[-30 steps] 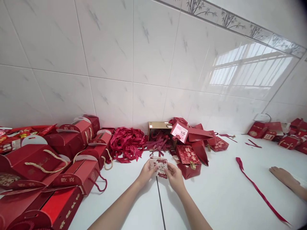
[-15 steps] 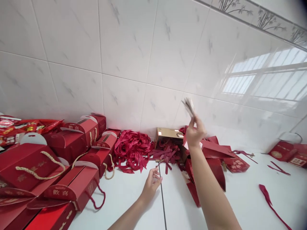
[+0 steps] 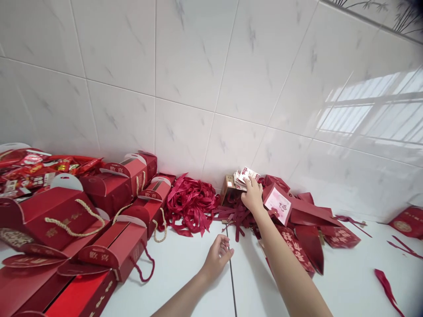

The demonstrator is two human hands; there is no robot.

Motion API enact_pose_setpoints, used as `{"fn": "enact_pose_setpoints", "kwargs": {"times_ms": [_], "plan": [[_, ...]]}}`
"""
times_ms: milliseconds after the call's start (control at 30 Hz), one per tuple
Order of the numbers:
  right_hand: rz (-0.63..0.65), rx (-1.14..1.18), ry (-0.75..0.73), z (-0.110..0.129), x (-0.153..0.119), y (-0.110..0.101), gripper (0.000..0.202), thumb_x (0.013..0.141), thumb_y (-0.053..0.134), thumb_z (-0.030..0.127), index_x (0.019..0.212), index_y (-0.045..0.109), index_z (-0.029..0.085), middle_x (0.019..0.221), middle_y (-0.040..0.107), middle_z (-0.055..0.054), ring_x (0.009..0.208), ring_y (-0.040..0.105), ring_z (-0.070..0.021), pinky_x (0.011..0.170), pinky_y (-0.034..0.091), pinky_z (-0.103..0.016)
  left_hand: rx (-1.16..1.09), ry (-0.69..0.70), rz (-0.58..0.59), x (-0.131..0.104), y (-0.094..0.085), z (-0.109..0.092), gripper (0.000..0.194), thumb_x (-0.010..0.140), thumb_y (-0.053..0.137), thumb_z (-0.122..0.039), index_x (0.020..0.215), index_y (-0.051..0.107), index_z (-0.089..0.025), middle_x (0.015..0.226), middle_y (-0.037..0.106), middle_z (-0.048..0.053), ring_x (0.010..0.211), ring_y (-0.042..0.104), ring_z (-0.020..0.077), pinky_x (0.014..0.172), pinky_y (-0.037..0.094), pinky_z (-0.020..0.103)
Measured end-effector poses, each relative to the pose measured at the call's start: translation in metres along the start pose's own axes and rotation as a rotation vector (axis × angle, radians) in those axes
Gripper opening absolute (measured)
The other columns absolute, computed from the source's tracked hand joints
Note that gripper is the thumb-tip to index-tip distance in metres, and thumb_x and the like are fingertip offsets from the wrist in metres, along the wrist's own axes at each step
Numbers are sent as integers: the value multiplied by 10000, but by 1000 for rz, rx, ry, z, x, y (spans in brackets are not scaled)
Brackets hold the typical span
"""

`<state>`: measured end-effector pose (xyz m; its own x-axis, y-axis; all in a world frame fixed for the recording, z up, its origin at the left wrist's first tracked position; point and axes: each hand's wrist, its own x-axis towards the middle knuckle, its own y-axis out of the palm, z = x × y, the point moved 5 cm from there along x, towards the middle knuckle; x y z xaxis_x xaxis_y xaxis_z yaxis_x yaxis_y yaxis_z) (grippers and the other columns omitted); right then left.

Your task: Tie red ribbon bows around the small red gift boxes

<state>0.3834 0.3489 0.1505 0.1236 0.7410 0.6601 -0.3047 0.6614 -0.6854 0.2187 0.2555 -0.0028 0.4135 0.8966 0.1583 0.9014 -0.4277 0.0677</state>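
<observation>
My right hand reaches across to the small cardboard box near the wall, its fingers bent over the printed cards fanned on top. From my camera I cannot tell whether finger and thumb pinch the uppermost card or only press on it. The box seems to serve as a raised ledge, lifting the cards above the dark red strips spilling out in front, so I judge they can be reached without digging through the tangle.

I have the left hand low over the worktop, fingers loosely curled, thumb apart, nothing visible in its grasp; that looks like a waiting posture, out of the right arm's way.

The ribbon heap sits between the strips and the red gift boxes, probably bunched there to keep it together. Those boxes crowd together on my left, several with rope handles hanging over their sides, which likely leaves more working room in front of me. To the right of the cards, a pink-and-white panel faces me among jumbled red packaging, which looks dropped loosely rather than arranged.
</observation>
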Motion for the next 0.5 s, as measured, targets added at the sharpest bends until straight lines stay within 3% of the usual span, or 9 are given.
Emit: {"fn": "enact_pose_setpoints", "kwargs": {"times_ms": [100,200,333,500], "plan": [[-47,74,-35,8,-12,-14,533,693,429,26,1205,547,114,1432,337,-168,1339,287,-294,1101,211,-502,6,13,5,1,0,0,198,770,602,-291,910,491,-205,900,517,23,791,491,150,755,388,285],[-73,181,-79,19,-41,-23,513,736,406,67,1222,546,154,1446,322,-118,1341,296,-245,1085,307,-423,12,27,-2,2,0,-1,194,760,611,-304,884,503,-202,905,529,25,789,507,150,751,394,286],[-48,361,-81,34,-112,-16,425,756,418,128,1132,606,192,1393,396,-101,1275,405,-231,1048,376,-405,42,50,-27,1,0,-4,193,750,613,-308,862,505,-193,901,547,29,781,528,149,731,411,280],[-86,609,209,25,-207,10,334,768,407,176,1027,618,167,1334,412,-156,1124,543,-239,815,535,-359,184,95,-144,-23,5,-26,162,764,541,-186,915,481,-190,954,535,53,813,525,167,730,423,312]]}}
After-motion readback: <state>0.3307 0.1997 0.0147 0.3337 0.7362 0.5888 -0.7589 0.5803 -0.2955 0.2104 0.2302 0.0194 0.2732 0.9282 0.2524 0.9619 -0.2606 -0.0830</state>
